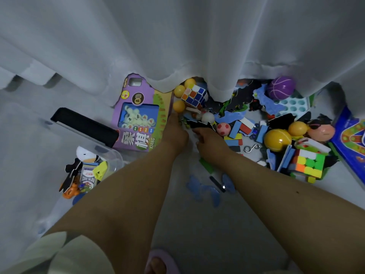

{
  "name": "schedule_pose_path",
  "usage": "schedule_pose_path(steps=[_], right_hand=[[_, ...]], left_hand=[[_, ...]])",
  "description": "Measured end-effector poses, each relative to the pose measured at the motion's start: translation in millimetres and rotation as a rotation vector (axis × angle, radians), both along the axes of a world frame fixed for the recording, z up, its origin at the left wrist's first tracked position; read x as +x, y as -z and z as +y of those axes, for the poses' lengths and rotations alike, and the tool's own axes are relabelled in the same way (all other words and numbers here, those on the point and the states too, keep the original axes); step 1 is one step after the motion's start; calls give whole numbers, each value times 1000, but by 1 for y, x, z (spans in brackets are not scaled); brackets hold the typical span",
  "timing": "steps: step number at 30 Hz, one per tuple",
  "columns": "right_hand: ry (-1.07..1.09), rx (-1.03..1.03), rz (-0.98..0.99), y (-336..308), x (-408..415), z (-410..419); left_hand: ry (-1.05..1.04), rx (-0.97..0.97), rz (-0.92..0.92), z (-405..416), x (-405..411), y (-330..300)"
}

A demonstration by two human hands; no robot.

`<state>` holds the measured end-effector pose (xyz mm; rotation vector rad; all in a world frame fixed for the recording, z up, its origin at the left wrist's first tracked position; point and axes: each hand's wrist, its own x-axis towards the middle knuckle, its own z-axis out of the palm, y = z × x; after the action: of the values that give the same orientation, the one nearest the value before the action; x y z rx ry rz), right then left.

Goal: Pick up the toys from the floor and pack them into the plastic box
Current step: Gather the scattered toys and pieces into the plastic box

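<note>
Toys (233,123): heaped on the floor along the hem of a white curtain (177,46), spreading from centre to the right edge.

Left hand (174,133): reaching down into the near edge of the heap, just right of the purple chess set box (138,115); fingers point away and down among small pieces. Whether they are pinching anything cannot be told.

Right hand (207,139): beside the left hand, fingers curled downward at a black flat puzzle piece (199,124); the fingertips are hidden, so the hold cannot be told.

Heap contents, from the hands outward: white ball (207,117), pink football-pattern ball (223,129), three orange table-tennis balls (179,89), white-edged twist cube (194,95), coloured blocks (237,133), metal ring puzzle (251,148), large yellow ball (277,139), purple basketball-pattern ball (281,88), turquoise tray with round wells (296,107), bright stickerless twist cube (308,164), blue game board (351,143) at far right.

Plastic box (110,155): clear, on the floor at left, with a black handle bar (85,126) across it. Inside: pack of playing cards (87,177), a penguin-like figure (87,155), a yellow piece (100,170), a black flat piece (71,173), an orange item (70,191).

Loose blue flat pieces (205,191) lie on the floor between the forearms.
</note>
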<state>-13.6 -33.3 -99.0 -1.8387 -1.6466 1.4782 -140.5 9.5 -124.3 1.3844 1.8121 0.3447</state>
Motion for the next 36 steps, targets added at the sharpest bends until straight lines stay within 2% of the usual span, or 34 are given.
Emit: schedule_pose_path(steps=[3, 6, 10, 15, 19, 28, 31, 36], right_hand=[[-23, 12, 9, 0, -6, 14], [-48, 43, -18, 10, -18, 27], [-11, 56, -39, 17, -28, 35], [-144, 111, -134, 24, -24, 32], [-168, 118, -181, 29, -22, 28], [-112, 15, -140, 35, -20, 20], [-80, 0, -104, 31, -18, 19], [-64, -5, -99, 19, -17, 18]], left_hand=[[25, -13, 14, 3, 0, -10], [136, -16, 133, 6, -2, -19], [221, 72, 201, 2, -6, -18], [354, 168, 287, -8, -9, -6], [367, 204, 356, -19, -8, -2], [229, 136, 188, -32, -9, -4], [177, 94, 74, -37, -6, -5], [-132, -132, -202, -41, -1, -10]])
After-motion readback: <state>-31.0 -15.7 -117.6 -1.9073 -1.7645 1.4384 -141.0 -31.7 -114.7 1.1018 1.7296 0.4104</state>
